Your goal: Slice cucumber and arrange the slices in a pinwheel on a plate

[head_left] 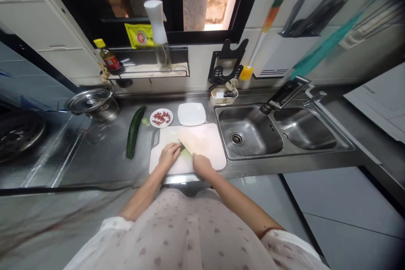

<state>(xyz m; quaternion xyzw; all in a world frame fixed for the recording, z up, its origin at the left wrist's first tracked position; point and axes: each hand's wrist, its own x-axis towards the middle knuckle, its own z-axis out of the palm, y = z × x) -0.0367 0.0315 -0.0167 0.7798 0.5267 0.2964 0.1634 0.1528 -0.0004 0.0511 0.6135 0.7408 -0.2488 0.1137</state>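
A white cutting board (pixel 205 137) lies on the steel counter in front of me. My left hand (pixel 169 155) is curled over a pale green piece of vegetable (pixel 186 153) on the board's near side. My right hand (pixel 202 165) is closed round the handle of a knife (pixel 186 147), whose blade runs up and left across the vegetable next to my left fingers. A whole dark green cucumber (pixel 133 131) lies on the counter left of the board.
Behind the board stand a small plate of red pieces (pixel 161 118), cucumber slices (pixel 145 122) and an empty white plate (pixel 191 114). A double sink (pixel 253 133) with faucet (pixel 284 95) is right; a steel pot (pixel 91 103) and stove are left.
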